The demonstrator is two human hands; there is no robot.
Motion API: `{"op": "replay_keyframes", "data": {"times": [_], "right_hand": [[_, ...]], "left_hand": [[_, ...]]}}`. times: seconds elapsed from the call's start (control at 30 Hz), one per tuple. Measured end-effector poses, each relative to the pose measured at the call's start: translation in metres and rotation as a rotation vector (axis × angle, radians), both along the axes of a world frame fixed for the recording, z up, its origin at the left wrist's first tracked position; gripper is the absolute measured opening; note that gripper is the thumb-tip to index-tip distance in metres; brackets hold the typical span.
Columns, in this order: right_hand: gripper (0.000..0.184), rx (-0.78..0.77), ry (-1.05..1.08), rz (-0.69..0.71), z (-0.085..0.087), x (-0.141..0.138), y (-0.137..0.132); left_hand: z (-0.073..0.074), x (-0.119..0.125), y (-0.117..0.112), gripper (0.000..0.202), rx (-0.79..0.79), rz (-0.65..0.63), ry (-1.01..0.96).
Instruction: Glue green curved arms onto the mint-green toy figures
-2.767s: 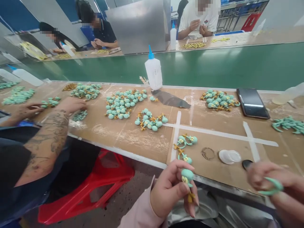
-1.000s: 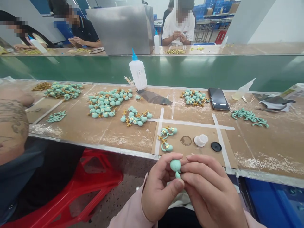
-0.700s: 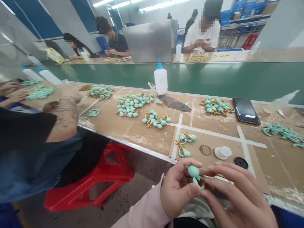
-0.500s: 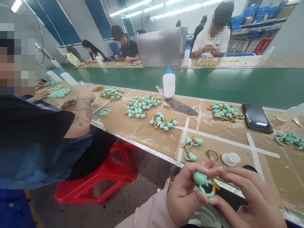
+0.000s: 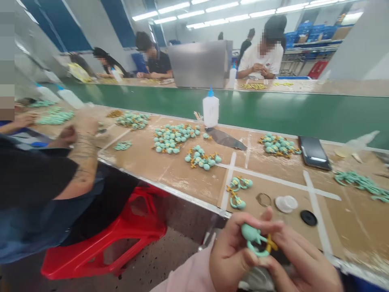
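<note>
**Inspector:** Hands first. What is the state of each?

**Clerk:** Head view, two hands of the wearer in shot. The left hand (image 5: 231, 253) is closed, its fingers and thumb curled round the head of a teal moulded figure (image 5: 251, 234). The right hand (image 5: 304, 267) is also closed, gripping the same figure from the other side, near its looped limb and a yellow piece (image 5: 271, 243). Whether those fingers touch the yellow piece, I cannot tell.

**Inspector:** Location of the figure?

**Clerk:** Held between both hands, over the front edge of the bench (image 5: 170, 190).

**Inspector:** Count the rest.

**Clerk:** Two similar figures (image 5: 238, 192) lie inside the taped square just ahead of the hands, with one wire ring (image 5: 263, 199), one clear plastic lid (image 5: 284, 204) and one black disc (image 5: 308, 217). Beyond the tape are four clusters of figures (image 5: 174, 138), one glue bottle (image 5: 210, 108) and one phone (image 5: 314, 153). To the left, a co-worker's tattooed forearm (image 5: 85, 162) rests above one red plastic stool (image 5: 100, 247).
</note>
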State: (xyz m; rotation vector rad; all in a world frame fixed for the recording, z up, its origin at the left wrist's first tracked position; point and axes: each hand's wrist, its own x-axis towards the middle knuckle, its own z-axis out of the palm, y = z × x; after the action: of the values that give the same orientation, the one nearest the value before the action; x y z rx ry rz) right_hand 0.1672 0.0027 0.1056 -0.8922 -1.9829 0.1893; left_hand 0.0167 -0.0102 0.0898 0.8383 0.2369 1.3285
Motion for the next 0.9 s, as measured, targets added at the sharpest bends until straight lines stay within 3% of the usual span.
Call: {"op": "replay_keyframes", "data": {"times": [0.1,0.27,0.7,0.9], "right_hand": [[0.016,-0.101,0.056,-0.054,0.015,-0.015,-0.001],[0.016,-0.234,0.096,-0.043,0.014,-0.022,-0.004],[0.012,-0.185,0.166,-0.075,0.023,-0.019,-0.007],[0.009,-0.187,0.16,-0.065,0.024,-0.016,-0.009]], "left_hand": [[0.001,-0.006,0.003,0.03,-0.008,-0.036,0.045],[-0.003,-0.007,0.005,0.031,-0.029,-0.045,0.043],[0.002,-0.009,0.0,0.03,-0.021,-0.109,0.139],[0.004,-0.01,-0.002,0.03,0.019,-0.069,0.225]]}}
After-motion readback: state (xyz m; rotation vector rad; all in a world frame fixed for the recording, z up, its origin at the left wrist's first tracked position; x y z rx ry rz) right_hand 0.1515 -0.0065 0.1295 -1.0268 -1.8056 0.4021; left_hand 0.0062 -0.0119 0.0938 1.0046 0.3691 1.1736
